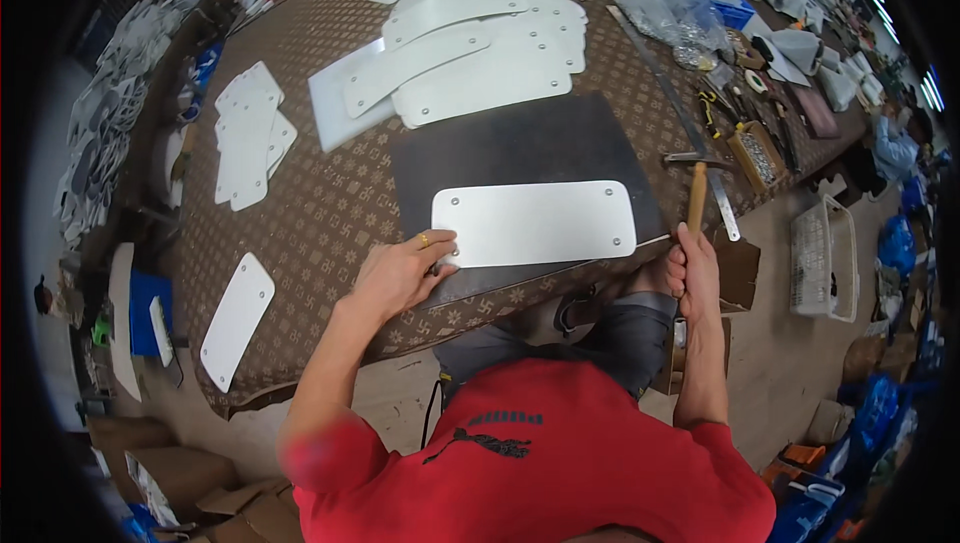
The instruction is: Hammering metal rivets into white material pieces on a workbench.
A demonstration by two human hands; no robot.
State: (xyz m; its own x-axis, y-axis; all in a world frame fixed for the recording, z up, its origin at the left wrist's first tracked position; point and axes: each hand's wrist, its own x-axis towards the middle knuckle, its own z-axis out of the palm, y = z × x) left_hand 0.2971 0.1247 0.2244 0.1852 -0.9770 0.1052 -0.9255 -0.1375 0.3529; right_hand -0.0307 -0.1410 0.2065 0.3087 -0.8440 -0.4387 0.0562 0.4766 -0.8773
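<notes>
A white rounded panel [535,225] with a metal eyelet near each corner lies on a dark flat board [500,148] at the table's near edge. At the panel's lower left corner my left hand [398,271] has its fingers closed on the edge, a ring showing on one finger; the eyelet there is partly covered. To the right of the panel, my right hand [694,268] is wrapped round the wooden handle of a hammer [698,193]. The hammer's metal head points away from me, above a long metal ruler [690,123].
White panels with eyelets form a pile [480,33] beyond the board. A smaller stack [250,133] and one single panel [238,323] lie left. A box of small metal parts [758,155], pliers [710,113] and clear plastic bags [665,3] lie right. A white basket [825,258] stands on the floor.
</notes>
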